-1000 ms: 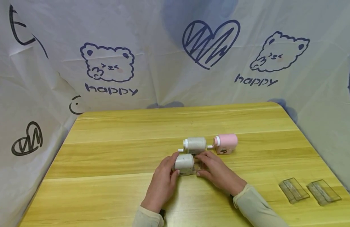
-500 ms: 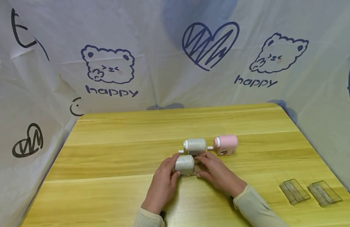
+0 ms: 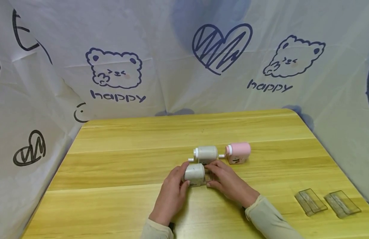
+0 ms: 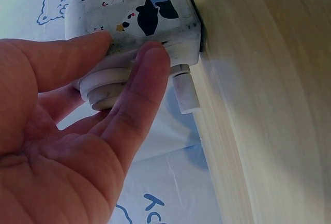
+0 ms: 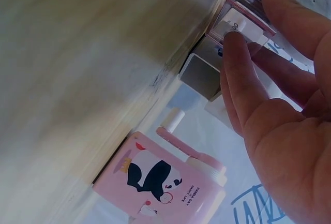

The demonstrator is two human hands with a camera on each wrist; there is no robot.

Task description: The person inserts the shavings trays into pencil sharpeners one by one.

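A grey-white crank pencil sharpener (image 3: 194,172) stands near the table's middle, its panda print facing my left wrist camera. My left hand (image 3: 171,191) holds its crank end, thumb on the near side and fingers round the far side. At its right end a clear shavings drawer (image 3: 208,176) sticks partly out. My right hand (image 3: 230,182) pinches that drawer between thumb and fingers; the right wrist view shows its pinkish clear edge (image 5: 227,12). Right behind stands a second grey-white sharpener (image 3: 206,152). To the right of that is a pink sharpener (image 3: 238,152) with a panda print.
Two more clear drawers (image 3: 311,201) (image 3: 342,203) lie side by side near the right edge of the wooden table (image 3: 112,159). White cloth (image 3: 166,66) with drawn bears and hearts hangs behind and at both sides.
My right hand has shifted very slightly left with the drawer, towards the held sharpener. The left hand keeps its hold, and the other sharpeners and drawers stay put.
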